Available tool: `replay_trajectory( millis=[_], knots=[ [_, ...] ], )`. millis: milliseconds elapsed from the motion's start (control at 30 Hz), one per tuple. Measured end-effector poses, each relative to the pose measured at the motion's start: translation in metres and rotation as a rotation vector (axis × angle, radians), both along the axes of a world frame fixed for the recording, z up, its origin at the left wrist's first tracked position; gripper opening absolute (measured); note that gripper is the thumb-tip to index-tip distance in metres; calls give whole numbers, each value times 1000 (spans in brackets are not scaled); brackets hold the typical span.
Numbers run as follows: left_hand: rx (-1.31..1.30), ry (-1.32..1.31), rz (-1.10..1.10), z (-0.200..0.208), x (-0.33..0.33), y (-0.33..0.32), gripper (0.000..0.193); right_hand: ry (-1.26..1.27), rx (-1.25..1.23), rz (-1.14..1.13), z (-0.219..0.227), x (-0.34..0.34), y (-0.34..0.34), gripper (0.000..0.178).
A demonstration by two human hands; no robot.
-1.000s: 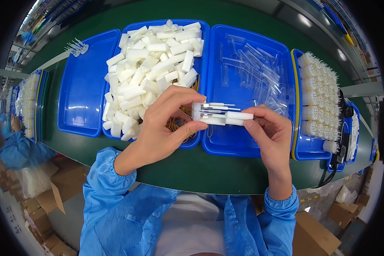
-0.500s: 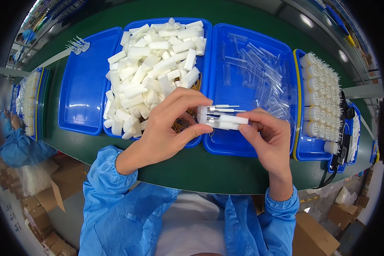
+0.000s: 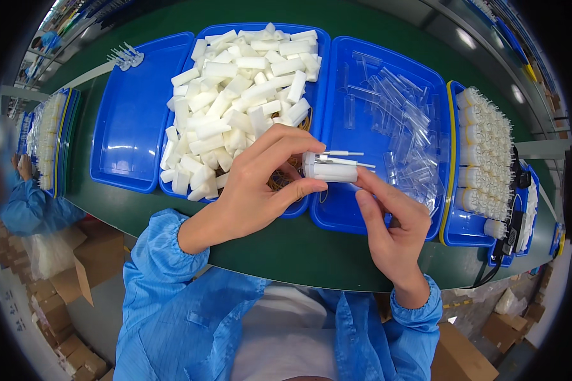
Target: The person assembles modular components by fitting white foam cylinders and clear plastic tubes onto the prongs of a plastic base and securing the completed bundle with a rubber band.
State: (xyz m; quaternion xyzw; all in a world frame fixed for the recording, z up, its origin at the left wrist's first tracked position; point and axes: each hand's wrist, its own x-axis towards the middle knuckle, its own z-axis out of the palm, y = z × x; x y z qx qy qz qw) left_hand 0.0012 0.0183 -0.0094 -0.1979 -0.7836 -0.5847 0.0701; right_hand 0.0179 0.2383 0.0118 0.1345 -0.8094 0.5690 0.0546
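My left hand pinches the round white base of a pronged plastic piece between thumb and fingers. Thin white and metal rods stick out of it to the right. Beside them lies a smooth white block with its inner end against the base. My right hand has its index fingertip at the block's outer end; its thumb is apart below, and the other fingers are curled. Behind my left hand, a blue tray is heaped with white foam-like blocks.
A blue tray holds clear plastic tubes. At the right, another tray carries rows of white pronged assemblies. The left tray has a few pronged pieces in its far corner. A co-worker's blue sleeve shows at far left.
The white block sits farther left, closer in against the base. My right thumb has come away from it, and the fingers have parted. The view has shifted slightly.
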Motion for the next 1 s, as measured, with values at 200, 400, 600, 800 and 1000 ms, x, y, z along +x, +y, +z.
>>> replay_trajectory(
  millis=[200,400,600,800,1000],
  knots=[
    [179,-48,37,15,-7,-25,39,113,65,-10,-2,-13,-8,15],
    [544,20,179,32,-21,-51,30,427,494,436,1,-19,-51,24],
    [620,85,229,29,-23,-56,36,706,600,601,-11,-22,-111,25],
    [589,138,265,32,-20,-67,37,896,626,584,-13,-17,-143,23],
    [573,166,263,30,-26,-71,37,856,599,602,-13,-23,-143,24]
  ],
)
